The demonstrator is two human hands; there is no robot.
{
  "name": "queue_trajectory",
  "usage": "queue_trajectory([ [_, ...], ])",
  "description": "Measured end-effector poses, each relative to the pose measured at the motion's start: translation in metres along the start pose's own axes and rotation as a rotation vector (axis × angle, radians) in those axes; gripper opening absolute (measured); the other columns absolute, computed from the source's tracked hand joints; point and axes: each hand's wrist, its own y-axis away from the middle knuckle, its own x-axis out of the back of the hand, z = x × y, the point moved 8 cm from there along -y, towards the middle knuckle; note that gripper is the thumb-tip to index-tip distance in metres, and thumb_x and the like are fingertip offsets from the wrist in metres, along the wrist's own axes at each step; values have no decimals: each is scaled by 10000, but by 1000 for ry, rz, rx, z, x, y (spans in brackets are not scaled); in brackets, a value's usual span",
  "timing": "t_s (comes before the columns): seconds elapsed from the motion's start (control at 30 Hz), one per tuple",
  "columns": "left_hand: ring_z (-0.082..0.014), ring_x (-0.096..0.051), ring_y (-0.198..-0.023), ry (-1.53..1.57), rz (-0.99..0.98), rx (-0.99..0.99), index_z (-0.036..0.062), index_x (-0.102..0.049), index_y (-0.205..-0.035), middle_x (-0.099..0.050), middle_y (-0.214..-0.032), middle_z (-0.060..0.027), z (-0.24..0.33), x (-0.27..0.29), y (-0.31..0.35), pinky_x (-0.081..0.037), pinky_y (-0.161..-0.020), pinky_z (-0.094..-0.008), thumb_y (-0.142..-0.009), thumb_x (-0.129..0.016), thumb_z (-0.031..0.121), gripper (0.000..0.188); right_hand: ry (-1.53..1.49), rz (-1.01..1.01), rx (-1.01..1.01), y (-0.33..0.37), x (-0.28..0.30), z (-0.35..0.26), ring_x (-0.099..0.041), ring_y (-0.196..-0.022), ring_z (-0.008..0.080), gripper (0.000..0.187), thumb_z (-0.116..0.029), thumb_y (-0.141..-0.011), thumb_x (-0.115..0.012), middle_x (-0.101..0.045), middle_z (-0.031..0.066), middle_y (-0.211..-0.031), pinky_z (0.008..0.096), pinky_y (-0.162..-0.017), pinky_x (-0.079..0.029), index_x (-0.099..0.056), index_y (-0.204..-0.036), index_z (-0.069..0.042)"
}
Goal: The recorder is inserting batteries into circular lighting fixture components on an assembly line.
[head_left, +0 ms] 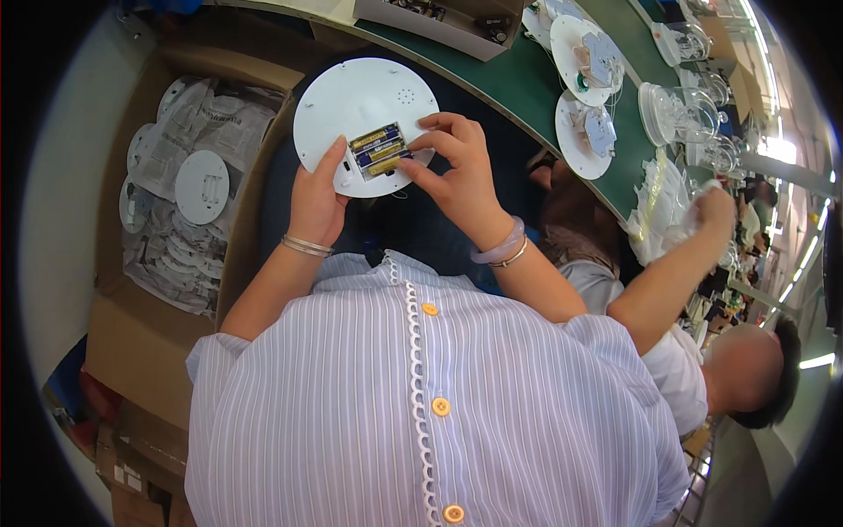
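Note:
A round white plastic disc (351, 97) with an uncovered battery compartment is held up in front of me, tilted toward my view. Several gold-and-dark cylindrical batteries (379, 149) lie side by side in the compartment. My left hand (321, 189) grips the disc's lower left edge, thumb on the face, the other fingers hidden behind it. At the compartment's right side, my right hand (457, 167) has its thumb and fingertips on or right beside the batteries, fingers bent. Whether it pinches one of them I cannot make out.
On my left, a cardboard box (132, 329) holds newspaper and more white discs (202, 186). A carton of batteries (448, 26) stands on the green table (492, 75), with wired discs (584, 132) and clear domed parts (680, 114) along it. A co-worker's arm (676, 272) reaches in at right.

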Motion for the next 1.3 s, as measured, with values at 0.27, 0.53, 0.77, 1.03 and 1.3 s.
queue_trajectory([
  [0.27, -191, -552, -1049, 9, 5, -33, 23, -408, -1244, -539, -1163, -97, 2, 5, 1, -476, -856, -315, -903, -503, 171, 384, -943, -266, -821, 19, -46, 44, -559, -859, 141, 482, -228, -773, -692, -587, 97, -973, 264, -702, -468, -482, -1118, 36],
  [0.53, -164, -559, -1003, -8, 48, -70, -10, -448, -1205, -548, -1128, -96, 5, 7, 0, -470, -823, -275, -881, -540, 171, 383, -927, -293, -747, 20, -49, 35, -583, -789, 126, 469, -206, -776, -692, -606, 101, -966, 219, -631, -478, -466, -1120, 19],
  [0.77, -168, -550, -1010, -44, 84, -105, -30, -454, -1201, -548, -1135, -107, 1, 11, 3, -446, -844, -278, -872, -551, 169, 397, -911, -302, -805, 28, -58, 45, -578, -750, 97, 427, -204, -763, -707, -621, 70, -928, 203, -615, -462, -501, -1085, -14],
  [1.03, -169, -544, -1017, -51, 102, -126, -33, -457, -1199, -548, -1139, -106, -5, 17, 4, -431, -857, -275, -874, -549, 171, 394, -842, -245, -714, 28, -55, 43, -598, -673, 115, 361, -122, -743, -710, -637, 98, -838, 202, -515, -460, -522, -1015, 20],
  [1.3, -204, -528, -1073, 104, 24, -5, -2, -421, -1240, -530, -1184, -111, -9, 3, 0, -423, -912, -331, -919, -469, 226, 396, -1039, -200, -527, 17, -47, 36, -516, -1025, 185, 680, -130, -679, -755, -515, 123, -1143, 302, -860, -425, -372, -1216, 36],
])
